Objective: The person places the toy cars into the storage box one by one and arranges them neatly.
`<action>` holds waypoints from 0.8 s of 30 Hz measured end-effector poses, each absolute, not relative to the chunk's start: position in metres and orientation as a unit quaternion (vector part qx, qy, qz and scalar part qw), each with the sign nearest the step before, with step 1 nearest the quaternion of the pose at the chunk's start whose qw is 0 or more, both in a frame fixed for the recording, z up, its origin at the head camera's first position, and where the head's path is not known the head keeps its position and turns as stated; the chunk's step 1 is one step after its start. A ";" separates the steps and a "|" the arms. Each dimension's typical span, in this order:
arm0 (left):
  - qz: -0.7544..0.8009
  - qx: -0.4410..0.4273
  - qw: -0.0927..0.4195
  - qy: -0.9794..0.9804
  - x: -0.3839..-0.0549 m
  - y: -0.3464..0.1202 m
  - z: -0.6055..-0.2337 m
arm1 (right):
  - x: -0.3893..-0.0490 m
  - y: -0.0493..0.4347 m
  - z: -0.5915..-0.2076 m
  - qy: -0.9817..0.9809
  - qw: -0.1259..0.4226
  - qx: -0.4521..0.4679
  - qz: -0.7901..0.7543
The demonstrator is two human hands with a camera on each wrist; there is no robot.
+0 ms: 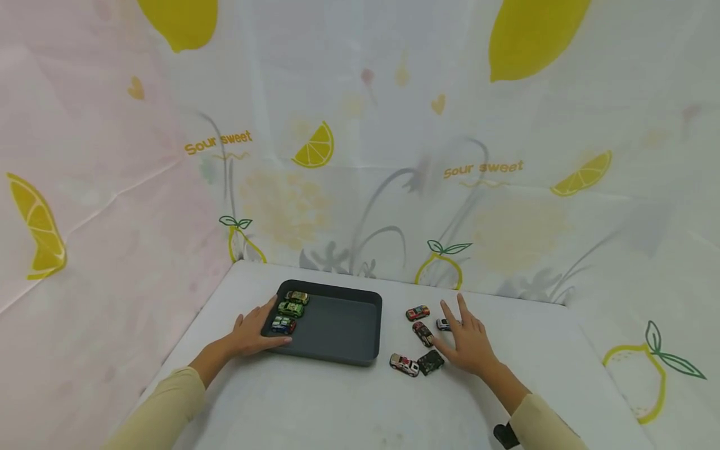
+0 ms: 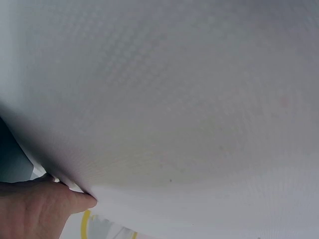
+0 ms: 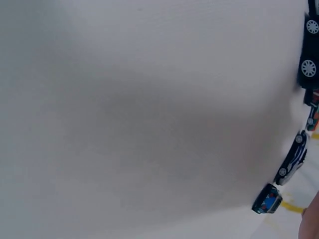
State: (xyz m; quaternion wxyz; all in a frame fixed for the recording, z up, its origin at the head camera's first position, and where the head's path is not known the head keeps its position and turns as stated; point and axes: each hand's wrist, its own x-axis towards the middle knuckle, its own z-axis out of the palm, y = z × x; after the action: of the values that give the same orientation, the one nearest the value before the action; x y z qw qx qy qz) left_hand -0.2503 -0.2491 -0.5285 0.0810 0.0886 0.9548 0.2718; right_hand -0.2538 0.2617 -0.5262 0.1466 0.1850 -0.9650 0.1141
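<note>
My left hand rests against the near left corner of a dark grey baking tray, thumb along the front rim and fingers extended up the left side. Inside, by the left wall, stand a yellow-green toy car, a green one and a blue-green one. My right hand, fingers spread, holds nothing over several loose toy cars. A white-and-blue car is partly covered by its fingers. Beside the thumb lies a dark red car. The right wrist view also shows a blue-windowed car.
Between tray and right hand lie a red car, a white-and-red car and a black patterned car, the last two nearly touching. Behind the white tabletop hangs a lemon-print cloth. A black object shows by the right sleeve.
</note>
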 end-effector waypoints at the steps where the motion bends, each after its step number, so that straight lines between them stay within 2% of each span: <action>1: 0.271 0.089 0.080 0.955 -0.251 -0.249 -0.529 | -0.252 0.262 -0.527 -0.965 0.143 0.188 0.111; 18: 0.276 0.084 0.083 0.954 -0.251 -0.249 -0.530 | -0.228 0.256 -0.528 -0.943 0.155 0.275 0.110; 24: 0.278 0.079 0.083 0.954 -0.251 -0.250 -0.530 | -0.221 0.256 -0.536 -0.907 0.214 0.351 0.088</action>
State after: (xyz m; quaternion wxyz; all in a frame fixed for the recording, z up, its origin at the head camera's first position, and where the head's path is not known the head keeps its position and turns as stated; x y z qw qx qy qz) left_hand -0.2513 -0.2501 -0.5301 0.0829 0.0785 0.9538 0.2780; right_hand -0.2207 0.2562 -0.5361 0.2141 0.3515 -0.9072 0.0876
